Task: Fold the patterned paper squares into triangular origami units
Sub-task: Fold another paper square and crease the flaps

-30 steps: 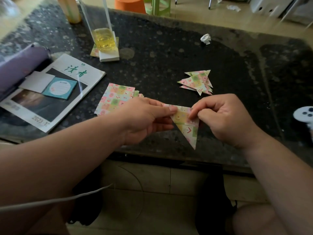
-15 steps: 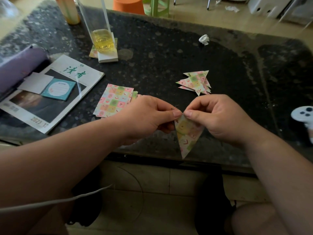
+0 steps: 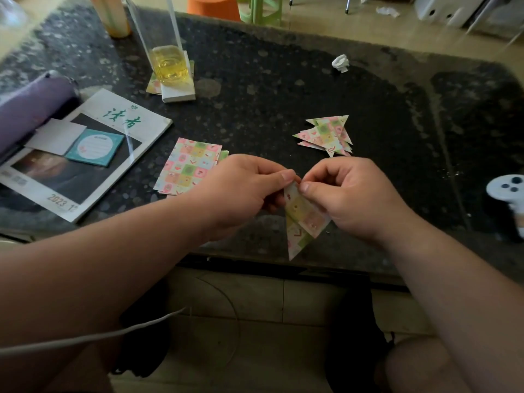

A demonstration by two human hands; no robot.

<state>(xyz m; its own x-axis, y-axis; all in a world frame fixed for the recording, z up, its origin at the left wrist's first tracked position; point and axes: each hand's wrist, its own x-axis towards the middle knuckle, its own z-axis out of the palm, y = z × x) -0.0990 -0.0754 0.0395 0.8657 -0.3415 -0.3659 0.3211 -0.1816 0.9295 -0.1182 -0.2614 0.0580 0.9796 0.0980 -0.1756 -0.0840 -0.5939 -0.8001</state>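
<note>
A folded patterned paper triangle (image 3: 300,222) hangs point down over the table's near edge. My left hand (image 3: 243,191) pinches its top corner from the left, and my right hand (image 3: 346,194) pinches the same corner from the right, thumb on the paper. A stack of flat patterned paper squares (image 3: 187,165) lies just left of my left hand. A pile of finished triangular units (image 3: 326,136) sits on the dark table (image 3: 269,89) beyond my right hand.
A magazine (image 3: 85,154) with a teal notepad on it lies at the left, beside a purple roll (image 3: 25,106). A glass with yellow liquid (image 3: 170,63) stands on a white block at the back. A crumpled paper ball (image 3: 341,63) and a white game controller (image 3: 507,191) lie to the right.
The paper has turned from lying flat between my hands to hanging point down. My fingertips have come together at its top corner.
</note>
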